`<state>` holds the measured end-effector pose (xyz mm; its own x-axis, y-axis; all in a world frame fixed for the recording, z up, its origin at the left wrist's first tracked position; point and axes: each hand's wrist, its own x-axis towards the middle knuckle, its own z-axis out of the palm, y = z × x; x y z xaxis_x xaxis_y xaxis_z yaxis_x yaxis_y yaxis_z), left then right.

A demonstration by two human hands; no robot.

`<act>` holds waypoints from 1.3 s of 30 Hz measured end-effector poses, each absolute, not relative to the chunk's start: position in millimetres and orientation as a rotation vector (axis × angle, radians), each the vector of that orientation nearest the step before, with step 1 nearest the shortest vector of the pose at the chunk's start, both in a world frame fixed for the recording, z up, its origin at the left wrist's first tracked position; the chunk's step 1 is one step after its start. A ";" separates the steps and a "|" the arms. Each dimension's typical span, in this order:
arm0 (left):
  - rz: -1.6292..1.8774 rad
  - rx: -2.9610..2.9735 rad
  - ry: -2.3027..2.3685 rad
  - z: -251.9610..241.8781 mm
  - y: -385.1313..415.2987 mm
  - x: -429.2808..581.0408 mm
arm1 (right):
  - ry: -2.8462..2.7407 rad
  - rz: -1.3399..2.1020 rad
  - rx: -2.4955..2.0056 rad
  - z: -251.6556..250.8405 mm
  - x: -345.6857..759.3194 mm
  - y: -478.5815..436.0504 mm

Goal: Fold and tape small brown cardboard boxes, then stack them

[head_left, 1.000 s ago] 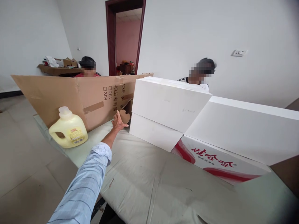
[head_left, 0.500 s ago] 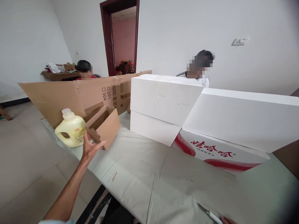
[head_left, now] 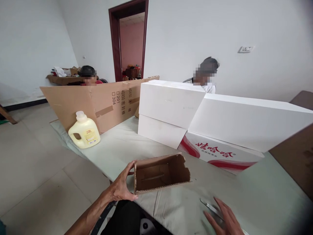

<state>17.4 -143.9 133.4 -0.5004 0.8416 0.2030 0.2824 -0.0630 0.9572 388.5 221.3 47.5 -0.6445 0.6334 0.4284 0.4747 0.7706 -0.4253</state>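
My left hand (head_left: 122, 184) grips the left end of a small open-topped cardboard box (head_left: 162, 189), thumb at the near corner and fingers at the far corner. The box's hollow inside faces me, and its right edge is cut in a wavy shape. At the lower right, my right hand (head_left: 221, 215) is open, thumb and fingers apart. Between them lies a slim metal tool (head_left: 210, 207) with a thin, dark, curved tip; its rear part is hidden by the hand, and its kind is unclear.
A yellow detergent bottle (head_left: 85, 132) stands at the table's left edge before a tall cardboard panel (head_left: 105, 104). White boxes (head_left: 171, 101) are stacked at the back, one above a red-and-white carton (head_left: 217, 153). Two people (head_left: 206, 71) sit behind these.
My left hand has brought the cardboard box from beside the bottle to the table's near middle, its opening now towards me. My right hand has come further into view, fingers spread over the tool.
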 end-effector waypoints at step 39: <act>1.518 1.305 1.720 223.3 -118.7 2.4 | -2.445 1.510 -0.734 247.3 285.1 148.2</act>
<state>2.4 -118.7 223.3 -0.4178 0.8815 0.2201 0.3278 -0.0797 0.9414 285.1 148.2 247.3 -0.8632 0.4936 -0.1058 0.3158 0.3644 -0.8761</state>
